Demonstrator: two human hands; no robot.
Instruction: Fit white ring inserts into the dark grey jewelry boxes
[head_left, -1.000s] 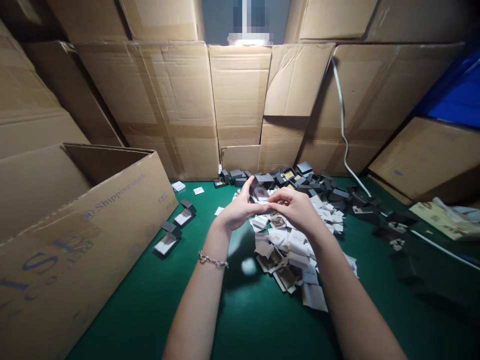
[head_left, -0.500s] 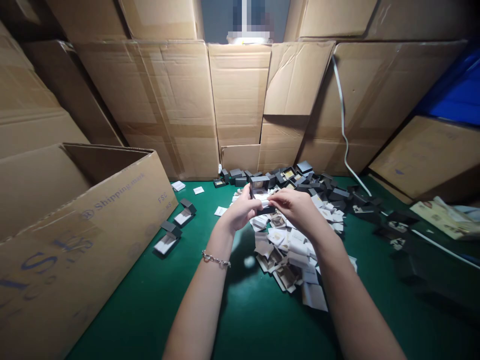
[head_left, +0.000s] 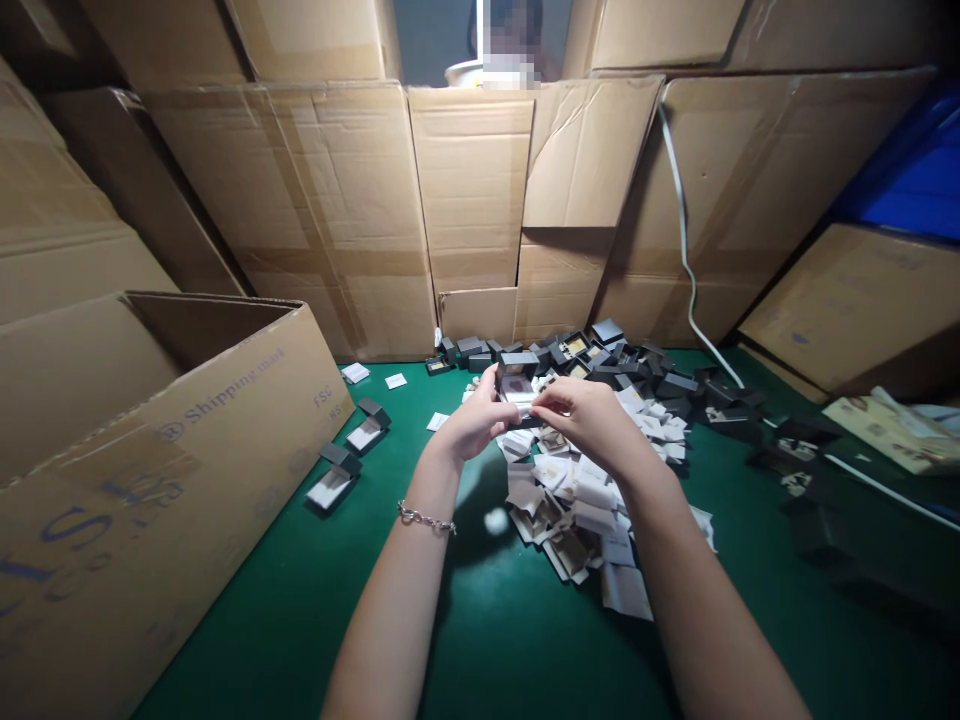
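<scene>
My left hand (head_left: 474,415) is closed around a small black jewelry box (head_left: 519,362) whose lid stands raised, with white lining inside. My right hand (head_left: 577,405) has its thumb and fingers pinched at the box's front edge, on a white piece (head_left: 527,408) there; how far it grips this is hard to see. Under and in front of both hands lies a heap of white card inserts (head_left: 592,490). Behind them spreads a pile of black boxes (head_left: 574,347). Two open black boxes with white lining (head_left: 334,485) rest left of my left arm.
A large open carton (head_left: 247,420) takes up the left side of the green table (head_left: 300,610). Stacked cardboard boxes (head_left: 345,210) wall off the back. A white cable (head_left: 684,220) hangs down at the right. Behind the boxes a person (head_left: 517,30) is partly visible.
Both hands stay at nearly the same spot, the right fingers shifting slightly left along the box's front edge. A person has come more into view behind the cartons.
</scene>
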